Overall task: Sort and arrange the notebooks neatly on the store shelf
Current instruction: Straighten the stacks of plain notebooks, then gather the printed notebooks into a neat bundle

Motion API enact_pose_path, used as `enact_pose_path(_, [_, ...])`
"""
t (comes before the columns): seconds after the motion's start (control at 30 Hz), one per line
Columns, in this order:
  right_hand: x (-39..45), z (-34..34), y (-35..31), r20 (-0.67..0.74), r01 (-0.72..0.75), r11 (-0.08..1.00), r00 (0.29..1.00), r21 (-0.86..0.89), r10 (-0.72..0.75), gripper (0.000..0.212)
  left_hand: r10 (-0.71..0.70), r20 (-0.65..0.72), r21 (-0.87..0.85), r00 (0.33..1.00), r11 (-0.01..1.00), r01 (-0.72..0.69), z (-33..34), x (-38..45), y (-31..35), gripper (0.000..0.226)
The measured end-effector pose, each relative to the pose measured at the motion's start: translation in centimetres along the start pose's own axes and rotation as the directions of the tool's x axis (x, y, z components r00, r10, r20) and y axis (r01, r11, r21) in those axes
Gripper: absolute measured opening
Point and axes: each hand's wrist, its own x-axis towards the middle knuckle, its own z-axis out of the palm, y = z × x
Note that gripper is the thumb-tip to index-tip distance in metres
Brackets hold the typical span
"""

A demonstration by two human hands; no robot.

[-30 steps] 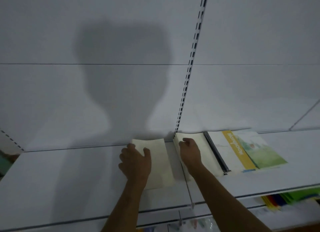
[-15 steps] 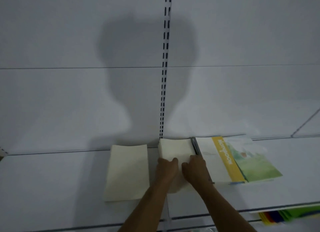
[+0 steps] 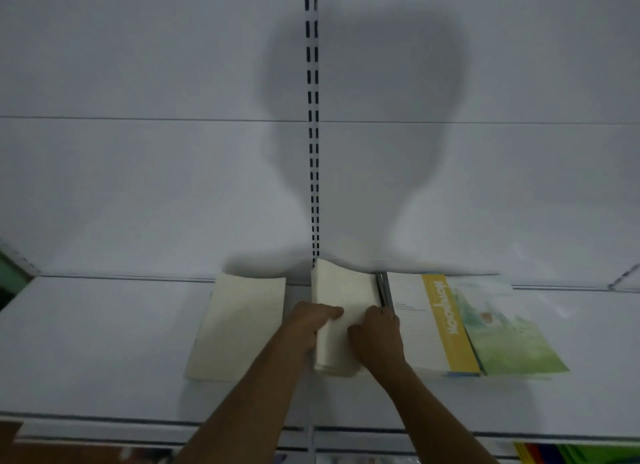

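Two hands at lower centre of my view, left hand (image 3: 313, 320) and right hand (image 3: 377, 335) both grasping the cream stack (image 3: 341, 304) on the shelf (image 3: 86, 342), loose pad (image 3: 239, 325) left, green notebook (image 3: 502, 339) right.

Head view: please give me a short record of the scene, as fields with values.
place: white store shelf
left stack: cream notebooks, lying flat, no hand on them
middle stack: cream notebooks, held from both sides
left hand: grips the middle stack's left edge
right hand: grips the middle stack's right side
right: yellow notebook, green notebook, lying flat
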Motion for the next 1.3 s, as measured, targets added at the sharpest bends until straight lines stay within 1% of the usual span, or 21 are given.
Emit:
enact_pose_path(0.07, [-0.2,0.3,0.2,-0.042,0.044,0.999,0.998,-0.003,-0.044,0.031,0.05,0.005,-0.028,0.999,0.998,-0.05,-0.4,-0.7,-0.4,0.063])
enact_pose_path(0.1, [-0.1,0.6,0.4,-0.092,0.079,0.997,0.993,0.003,-0.078,0.036,0.095,-0.015,-0.018,0.995,0.995,-0.095,-0.7,-1.1,-0.7,0.061])
enact_pose_path(0.13, [0.1,0.7,0.5,-0.145,0.087,0.994,0.986,0.06,-0.077,0.044,0.154,-0.034,-0.011,0.988,0.988,-0.154,-1.1,-1.5,-1.2,0.058])
enact_pose_path(0.17, [0.3,0.5,0.5,-0.207,0.095,0.98,0.977,0.177,-0.058,0.053,0.225,-0.043,-0.01,0.973,0.974,-0.225,-1.5,-1.9,-1.6,0.055])
enact_pose_path(0.2, [0.3,0.0,0.3,-0.232,0.101,0.936,0.972,0.336,-0.022,0.061,0.299,-0.036,-0.024,0.954,0.954,-0.3,-2.1,-2.3,-2.0,0.055])
enact_pose_path(0.23, [0.6,-0.3,0.4,-0.241,0.144,0.853,0.97,0.501,-0.022,0.066,0.372,-0.016,-0.047,0.928,0.927,-0.372,-2.6,-2.8,-2.4,0.057])
enact_pose_path(0.27, [0.5,-1.0,0.4,-0.199,0.169,0.735,0.979,0.656,-0.048,0.068,0.435,0.008,-0.075,0.901,0.898,-0.433,-3.1,-3.1,-2.8,0.059])
enact_pose_path(0.3, [0.2,-1.6,0.3,-0.114,0.158,0.598,0.987,0.785,-0.111,0.07,0.483,0.035,-0.094,0.875,0.873,-0.479,-3.5,-3.5,-3.0,0.058])
enact_pose_path(0.33, [0.1,-2.0,0.6,-0.033,0.124,0.485,0.981,0.865,-0.192,0.074,0.52,0.064,-0.102,0.852,0.853,-0.513,-3.9,-3.8,-3.3,0.056])
enact_pose_path(0.37, [-0.1,-2.4,0.8,-0.003,0.107,0.397,0.967,0.912,-0.255,0.075,0.546,0.094,-0.094,0.833,0.837,-0.538,-4.3,-4.0,-3.4,0.055])
enact_pose_path(0.4, [-0.2,-2.8,1.0,-0.01,0.114,0.361,0.961,0.926,-0.276,0.073,0.568,0.129,-0.079,0.813,0.823,-0.562,-4.5,-4.1,-3.5,0.055])
enact_pose_path(0.5, [-1.0,-3.1,1.3,-0.091,0.189,0.34,0.954,0.921,-0.284,0.065,0.605,0.215,0.024,0.767,0.781,-0.623,-4.4,-3.8,-4.1,0.054])
enact_pose_path(0.57, [-1.3,-2.9,1.5,-0.12,0.194,0.33,0.965,0.924,-0.231,0.062,0.626,0.218,0.068,0.749,0.756,-0.651,-3.9,-3.7,-4.4,0.056])
enact_pose_path(0.63, [-1.7,-2.7,1.8,-0.128,0.182,0.319,0.975,0.93,-0.183,0.068,0.65,0.188,0.062,0.737,0.741,-0.669,-3.6,-3.5,-4.6,0.059])
enact_pose_path(0.7, [-1.8,-2.2,2.1,-0.154,0.197,0.346,0.977,0.917,-0.149,0.075,0.663,0.152,0.04,0.733,0.737,-0.675,-3.6,-3.3,-4.8,0.062])
enact_pose_path(0.8, [-1.8,-1.7,2.2,-0.194,0.216,0.384,0.976,0.898,-0.094,0.074,0.671,0.145,0.004,0.728,0.735,-0.678,-3.9,-3.1,-4.7,0.067])
enact_pose_path(0.87, [-1.7,-1.5,2.2,-0.16,0.196,0.361,0.979,0.912,-0.127,0.07,0.665,0.157,-0.009,0.731,0.741,-0.672,-4.0,-3.2,-4.6,0.071])
enact_pose_path(1.03, [-3.0,-0.5,2.3,-0.035,0.075,0.311,0.991,0.947,-0.132,0.079,0.673,0.18,-0.025,0.717,0.732,-0.681,-4.5,-3.6,-4.2,0.081])
enact_pose_path(1.13, [-3.2,0.0,2.0,-0.043,0.056,0.286,0.998,0.957,-0.052,0.063,0.704,0.173,-0.025,0.689,0.702,-0.711,-4.3,-3.9,-4.2,0.09])
enact_pose_path(1.23, [-3.2,-0.6,1.0,-0.078,0.087,0.299,0.996,0.95,-0.043,0.066,0.697,0.2,-0.012,0.688,0.704,-0.71,-4.0,-4.1,-3.9,0.106])
enact_pose_path(1.3, [-3.1,-1.1,0.7,-0.108,0.116,0.303,0.993,0.946,-0.043,0.069,0.698,0.199,0.002,0.688,0.701,-0.713,-4.0,-4.1,-3.9,0.102])
